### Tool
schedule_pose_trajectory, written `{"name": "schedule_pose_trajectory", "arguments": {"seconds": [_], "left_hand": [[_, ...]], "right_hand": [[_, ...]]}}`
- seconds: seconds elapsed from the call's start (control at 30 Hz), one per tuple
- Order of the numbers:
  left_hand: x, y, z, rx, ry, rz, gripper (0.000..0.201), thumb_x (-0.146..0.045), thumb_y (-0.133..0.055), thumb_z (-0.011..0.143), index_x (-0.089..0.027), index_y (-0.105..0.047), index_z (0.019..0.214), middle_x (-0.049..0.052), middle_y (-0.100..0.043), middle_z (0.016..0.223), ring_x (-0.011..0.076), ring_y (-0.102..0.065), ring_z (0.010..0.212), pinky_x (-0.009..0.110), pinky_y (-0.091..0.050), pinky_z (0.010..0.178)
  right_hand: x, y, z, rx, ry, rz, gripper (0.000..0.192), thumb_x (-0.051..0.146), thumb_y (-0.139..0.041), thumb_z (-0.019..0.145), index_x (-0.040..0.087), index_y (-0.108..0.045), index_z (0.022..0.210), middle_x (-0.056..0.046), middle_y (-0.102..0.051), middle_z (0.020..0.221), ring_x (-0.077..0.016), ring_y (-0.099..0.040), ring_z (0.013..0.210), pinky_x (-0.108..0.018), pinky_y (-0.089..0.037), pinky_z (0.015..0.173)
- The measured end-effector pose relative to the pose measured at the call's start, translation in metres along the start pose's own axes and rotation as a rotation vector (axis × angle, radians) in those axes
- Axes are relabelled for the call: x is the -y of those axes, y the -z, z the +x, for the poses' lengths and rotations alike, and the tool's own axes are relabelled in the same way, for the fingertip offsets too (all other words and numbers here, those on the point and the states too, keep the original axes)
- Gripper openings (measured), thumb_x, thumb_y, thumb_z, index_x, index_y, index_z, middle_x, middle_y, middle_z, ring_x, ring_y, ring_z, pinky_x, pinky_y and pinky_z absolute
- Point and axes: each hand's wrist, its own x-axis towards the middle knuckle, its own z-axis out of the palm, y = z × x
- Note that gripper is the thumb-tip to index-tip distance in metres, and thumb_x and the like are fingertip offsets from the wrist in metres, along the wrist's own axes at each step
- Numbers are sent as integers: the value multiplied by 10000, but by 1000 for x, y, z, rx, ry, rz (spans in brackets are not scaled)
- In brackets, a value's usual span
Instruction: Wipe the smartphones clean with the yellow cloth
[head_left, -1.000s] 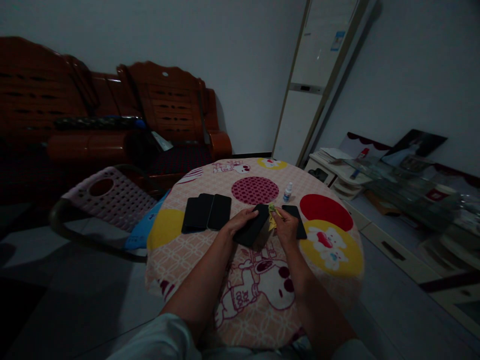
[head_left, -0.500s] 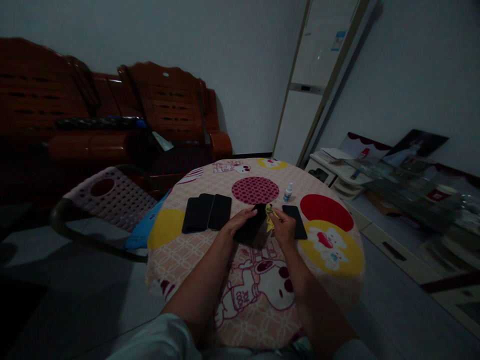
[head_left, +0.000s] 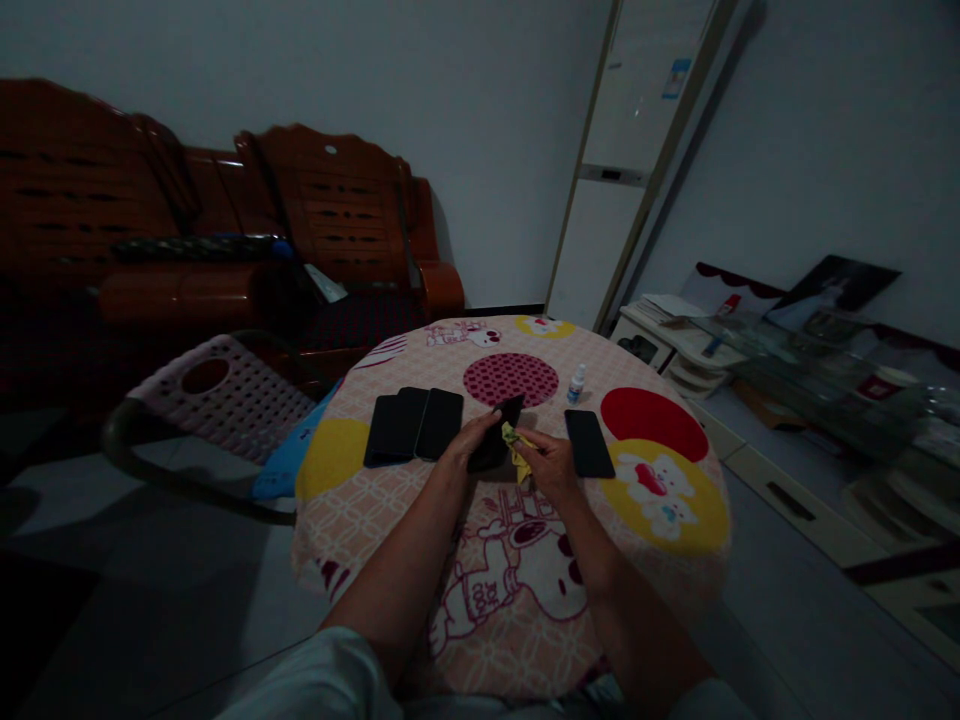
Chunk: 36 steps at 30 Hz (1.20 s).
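While a dark phone (head_left: 498,442) is gripped on edge by the left hand (head_left: 466,447), tilted above the middle of the round worktop (head_left: 420,500), a yellow cloth (head_left: 516,451) is pinched in the fingers of the right hand (head_left: 550,468) and pressed against it. Three phones (head_left: 414,424) are laid to the left, another phone (head_left: 589,443) and a small bottle (head_left: 575,384) to the right.

Five dark phones (head_left: 413,424) on the round table (head_left: 510,590) — one small bottle (head_left: 574,384), one yellow cloth (head_left: 516,445).
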Motion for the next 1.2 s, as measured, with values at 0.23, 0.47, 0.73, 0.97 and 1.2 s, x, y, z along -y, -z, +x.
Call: {"name": "schedule_pose_trajectory", "arguments": {"seconds": [0.23,0.47,0.73,0.97,1.2], "left_hand": [[2,5,7,-38,17,-2,168,-293,-669,756,-135,-611,757,13,-627,566,116,-554,442,216,-428,486],[6,4,4,-31,24,32,190,-314,-685,748,-135,-621,757,32,-646,596,128,-578,480,222,-442,515],[-1,3,5,-125,13,-30,186,-301,-673,758,-144,-585,711,7,-603,542,114,-538,433,223,-445,493],[4,3,9,-126,0,-25,178,-298,-658,769,-143,-586,721,6,-598,542,113,-542,441,220,-441,498],[5,5,7,-99,-51,10,222,-321,-711,717,-131,-602,755,10,-609,556,124,-555,450,230,-446,498]], "right_hand": [[-1,-1,0,26,-17,33,264,338,-685,728,179,-758,926,-40,-751,834,-200,-678,731,-275,-524,635],[-8,3,3,-27,-14,6,289,358,-669,748,179,-751,959,-44,-749,884,-211,-680,770,-292,-530,675],[-2,3,-2,111,-28,33,292,362,-685,727,206,-752,964,-37,-748,838,-209,-681,753,-283,-534,636],[-5,5,2,65,-33,33,284,361,-688,726,185,-759,938,-28,-740,801,-178,-657,679,-254,-505,592],[-9,6,2,49,-21,17,306,381,-679,724,175,-760,935,-24,-726,743,-169,-638,634,-242,-489,539]]}}
